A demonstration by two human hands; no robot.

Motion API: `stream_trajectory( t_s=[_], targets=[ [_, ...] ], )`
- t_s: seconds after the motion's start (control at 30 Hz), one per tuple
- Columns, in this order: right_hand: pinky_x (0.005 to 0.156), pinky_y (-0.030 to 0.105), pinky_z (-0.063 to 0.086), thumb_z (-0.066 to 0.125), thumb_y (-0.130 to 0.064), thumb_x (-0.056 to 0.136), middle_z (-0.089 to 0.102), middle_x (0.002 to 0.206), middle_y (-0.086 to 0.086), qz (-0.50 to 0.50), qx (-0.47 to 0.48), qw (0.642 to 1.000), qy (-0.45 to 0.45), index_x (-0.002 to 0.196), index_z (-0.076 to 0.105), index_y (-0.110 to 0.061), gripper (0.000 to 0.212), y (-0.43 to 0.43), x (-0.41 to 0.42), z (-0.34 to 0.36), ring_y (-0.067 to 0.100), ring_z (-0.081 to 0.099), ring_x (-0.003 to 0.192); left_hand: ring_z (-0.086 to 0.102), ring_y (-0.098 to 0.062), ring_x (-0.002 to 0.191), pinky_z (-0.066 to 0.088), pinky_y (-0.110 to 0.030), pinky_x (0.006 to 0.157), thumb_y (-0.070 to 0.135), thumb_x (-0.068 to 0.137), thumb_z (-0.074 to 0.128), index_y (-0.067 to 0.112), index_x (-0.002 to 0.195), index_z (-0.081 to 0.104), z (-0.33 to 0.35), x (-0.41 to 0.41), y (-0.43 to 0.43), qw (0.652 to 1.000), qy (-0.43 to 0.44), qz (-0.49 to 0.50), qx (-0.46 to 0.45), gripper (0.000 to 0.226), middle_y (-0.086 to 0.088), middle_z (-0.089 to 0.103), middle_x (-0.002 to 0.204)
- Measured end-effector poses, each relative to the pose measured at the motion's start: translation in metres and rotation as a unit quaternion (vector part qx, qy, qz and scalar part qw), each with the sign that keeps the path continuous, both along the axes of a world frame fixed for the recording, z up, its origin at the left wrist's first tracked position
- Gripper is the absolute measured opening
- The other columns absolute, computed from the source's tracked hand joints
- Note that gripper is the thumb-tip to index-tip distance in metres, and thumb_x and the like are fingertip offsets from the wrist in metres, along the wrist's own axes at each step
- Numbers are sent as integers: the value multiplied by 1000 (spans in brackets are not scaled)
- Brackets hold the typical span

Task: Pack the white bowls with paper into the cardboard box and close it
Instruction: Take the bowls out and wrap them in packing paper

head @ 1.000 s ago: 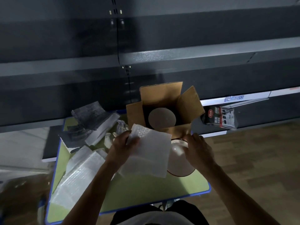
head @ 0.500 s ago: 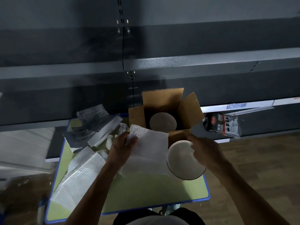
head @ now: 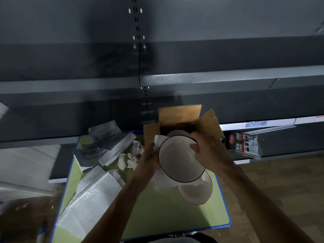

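A white bowl with a dark rim [head: 178,158] is lifted above the table in front of the open cardboard box [head: 180,116]. My right hand [head: 208,151] grips its far right rim, thumb inside. My left hand [head: 149,158] holds a white paper sheet [head: 161,183] against the bowl's left side and underside. Another white bowl [head: 196,192] stands on the green table below the lifted one. A round pale shape [head: 177,133] shows inside the box, mostly hidden.
The green table with a blue edge [head: 175,220] carries bubble-wrap sheets [head: 94,195] at the left, dark foam sheets [head: 103,139] at the back left and crumpled paper balls [head: 130,159]. Dark shelving stands behind. A printed package [head: 243,143] lies on the low shelf at the right.
My right hand has lifted the dark-rimmed bowl off the lower bowl and raised it toward the box. My left hand brought the paper against the bowl's side.
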State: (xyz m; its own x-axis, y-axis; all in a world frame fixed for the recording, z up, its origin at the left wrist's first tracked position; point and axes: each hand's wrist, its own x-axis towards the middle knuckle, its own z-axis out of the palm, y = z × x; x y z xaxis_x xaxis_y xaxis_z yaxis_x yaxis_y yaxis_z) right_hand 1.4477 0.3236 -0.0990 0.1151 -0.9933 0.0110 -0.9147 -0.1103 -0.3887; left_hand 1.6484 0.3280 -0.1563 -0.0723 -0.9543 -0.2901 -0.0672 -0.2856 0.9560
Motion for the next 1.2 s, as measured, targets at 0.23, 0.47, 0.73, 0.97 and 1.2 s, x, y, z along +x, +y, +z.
stream_trajectory(
  t_s=[0.23, 0.47, 0.73, 0.97, 1.2],
  targets=[
    [66, 24, 31, 58, -23, 94, 70, 102, 2, -3, -51, 999, -14, 121, 57, -21, 27, -3, 17, -3, 25, 65, 94, 52, -21, 129, 40, -54, 106, 80, 87, 32, 40, 136, 52, -5, 20, -5, 990, 76, -75, 94, 66, 4, 58, 137],
    [59, 20, 29, 58, -31, 94, 63, 87, -6, 8, -14, 1000, -21, 110, 60, -21, 19, -10, 11, -9, 16, 62, 86, 59, -22, 116, 49, -41, 90, 45, 78, 66, 41, 118, 64, 1, 13, -8, 991, 95, -64, 77, 41, 6, 68, 118],
    [79, 17, 50, 65, -26, 92, 68, 105, -22, 17, 232, 901, -365, 111, 60, -43, 26, -26, -4, -12, -1, 63, 101, 53, -23, 124, 37, -57, 108, 65, 71, 63, 43, 127, 58, 5, 14, -17, 984, 101, -87, 117, 61, 6, 63, 128],
    [52, 8, 35, 62, -26, 93, 59, 56, -24, -23, 189, 935, -298, 67, 56, -32, 27, -34, -6, 0, -11, 54, 58, 57, -28, 121, 41, -58, 105, 62, 74, 65, 35, 133, 55, 9, 12, -25, 983, 114, -90, 114, 66, -2, 64, 128],
    [67, 28, 43, 51, -27, 97, 64, 101, 4, -25, 181, 958, -223, 115, 56, -19, 20, -43, -7, 6, 18, 60, 89, 58, -26, 117, 54, -46, 90, 68, 75, 62, 35, 129, 58, 26, -1, -41, 990, 62, -72, 107, 63, -1, 64, 126]
  ],
)
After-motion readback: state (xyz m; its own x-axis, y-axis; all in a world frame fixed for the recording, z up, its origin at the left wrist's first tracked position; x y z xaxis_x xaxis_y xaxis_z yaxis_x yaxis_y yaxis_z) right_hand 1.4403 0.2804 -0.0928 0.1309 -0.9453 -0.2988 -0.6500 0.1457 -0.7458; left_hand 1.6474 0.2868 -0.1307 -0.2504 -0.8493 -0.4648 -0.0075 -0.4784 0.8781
